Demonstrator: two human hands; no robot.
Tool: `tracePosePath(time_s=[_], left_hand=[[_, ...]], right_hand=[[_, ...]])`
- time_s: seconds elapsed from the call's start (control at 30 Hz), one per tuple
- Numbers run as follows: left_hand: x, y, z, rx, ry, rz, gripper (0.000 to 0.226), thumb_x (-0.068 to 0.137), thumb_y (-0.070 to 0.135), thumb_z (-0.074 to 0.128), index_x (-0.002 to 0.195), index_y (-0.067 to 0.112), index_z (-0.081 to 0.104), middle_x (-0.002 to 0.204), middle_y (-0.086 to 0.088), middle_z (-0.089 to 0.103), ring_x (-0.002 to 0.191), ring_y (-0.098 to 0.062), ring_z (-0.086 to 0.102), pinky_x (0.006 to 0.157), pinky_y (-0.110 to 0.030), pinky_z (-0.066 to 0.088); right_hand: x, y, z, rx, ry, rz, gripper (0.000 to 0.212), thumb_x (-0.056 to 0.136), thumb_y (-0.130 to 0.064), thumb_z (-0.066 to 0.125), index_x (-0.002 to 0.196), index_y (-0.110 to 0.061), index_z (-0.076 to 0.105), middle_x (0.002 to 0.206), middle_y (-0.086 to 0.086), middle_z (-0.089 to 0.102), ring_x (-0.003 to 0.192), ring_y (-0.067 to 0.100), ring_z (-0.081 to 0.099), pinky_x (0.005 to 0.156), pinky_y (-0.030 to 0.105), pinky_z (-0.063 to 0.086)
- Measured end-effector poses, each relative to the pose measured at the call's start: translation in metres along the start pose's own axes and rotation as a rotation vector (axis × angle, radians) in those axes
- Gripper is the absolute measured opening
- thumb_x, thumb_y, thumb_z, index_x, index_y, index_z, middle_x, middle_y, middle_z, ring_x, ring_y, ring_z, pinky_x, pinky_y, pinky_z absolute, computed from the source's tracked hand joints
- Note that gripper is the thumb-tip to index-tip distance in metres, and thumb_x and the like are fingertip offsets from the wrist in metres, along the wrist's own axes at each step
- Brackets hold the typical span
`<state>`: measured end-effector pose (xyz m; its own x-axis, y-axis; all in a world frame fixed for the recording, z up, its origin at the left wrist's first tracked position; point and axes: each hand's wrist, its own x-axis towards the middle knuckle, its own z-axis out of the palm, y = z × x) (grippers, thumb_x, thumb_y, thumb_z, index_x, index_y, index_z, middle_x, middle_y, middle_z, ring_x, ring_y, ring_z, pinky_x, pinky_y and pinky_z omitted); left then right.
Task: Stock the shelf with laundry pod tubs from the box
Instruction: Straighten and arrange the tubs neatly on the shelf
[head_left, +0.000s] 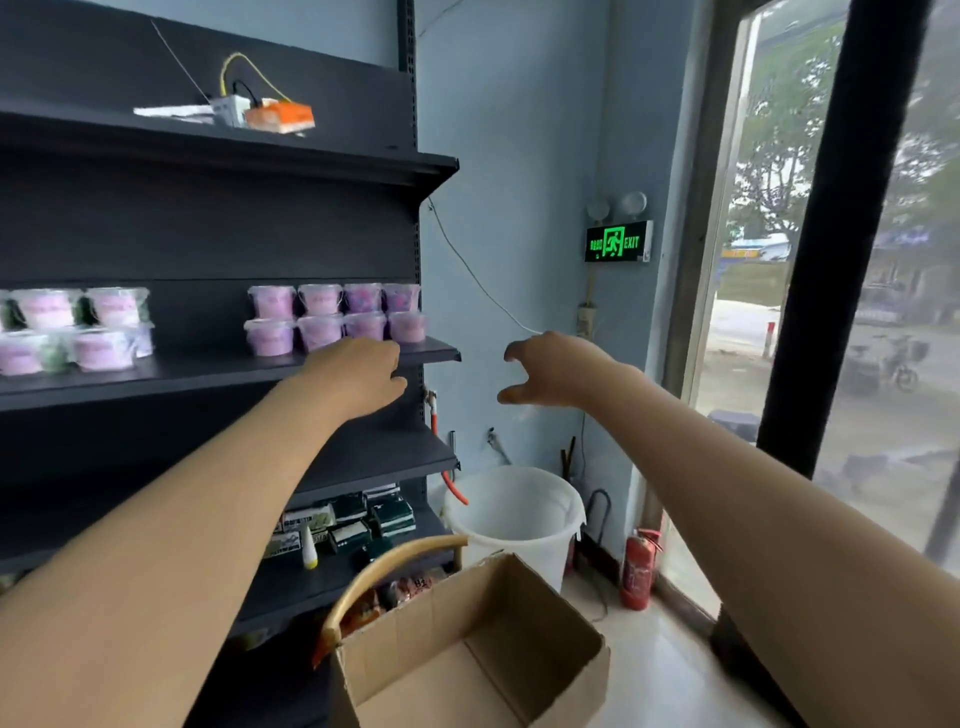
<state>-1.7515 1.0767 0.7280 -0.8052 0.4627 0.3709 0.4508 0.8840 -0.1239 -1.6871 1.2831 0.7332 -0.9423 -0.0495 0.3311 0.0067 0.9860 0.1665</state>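
Dark shelf (208, 371) by window (769, 234) | tubs (332, 319) stacked two-high at right end; box (457, 597) below | your left hand (358, 371), right hand (545, 371) empty, loosely curled | tubs likely light, stiff, slick: grip sides under lid.

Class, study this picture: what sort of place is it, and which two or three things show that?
Probably a small shop: dark retail shelving holding stacked rows of pink tubs, an open cardboard box standing below it, seemingly for restocking, and a lit green exit sign on the wall.
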Motion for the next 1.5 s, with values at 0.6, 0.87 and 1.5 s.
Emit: tracePosePath(time_s=[0.6, 0.87, 1.5], left_hand=[[0.252, 0.08, 0.098, 0.02, 0.016, -0.161, 0.032, 0.096, 0.037, 0.038, 0.119, 0.018, 0.05, 0.123, -0.003, 0.053, 0.109, -0.023, 0.051, 0.079, -0.033, 0.045], [0.347, 0.094, 0.138, 0.072, -0.054, -0.234, 0.019, 0.095, 0.035, 0.042, 0.098, 0.017, 0.048, 0.111, -0.004, 0.058, 0.094, -0.022, 0.054, 0.068, -0.029, 0.04], [0.499, 0.132, 0.194, 0.133, -0.105, -0.729, 0.027, 0.095, 0.034, 0.043, 0.11, 0.017, 0.057, 0.11, 0.001, 0.056, 0.094, -0.017, 0.051, 0.072, -0.028, 0.039]], right_hand=[[0.2, 0.202, 0.114, -0.002, 0.022, -0.081, 0.055, 0.089, -0.047, 0.055, 0.134, -0.016, 0.046, 0.122, 0.006, 0.06, 0.118, 0.025, 0.051, 0.086, 0.037, 0.047], [0.305, 0.254, 0.162, 0.007, 0.002, -0.205, 0.052, 0.091, -0.048, 0.052, 0.13, -0.014, 0.048, 0.123, 0.007, 0.058, 0.118, 0.026, 0.05, 0.085, 0.038, 0.047], [0.526, 0.35, 0.252, 0.208, 0.058, -0.67, 0.042, 0.092, -0.04, 0.053, 0.125, -0.014, 0.051, 0.118, 0.006, 0.058, 0.11, 0.027, 0.054, 0.078, 0.034, 0.044]])
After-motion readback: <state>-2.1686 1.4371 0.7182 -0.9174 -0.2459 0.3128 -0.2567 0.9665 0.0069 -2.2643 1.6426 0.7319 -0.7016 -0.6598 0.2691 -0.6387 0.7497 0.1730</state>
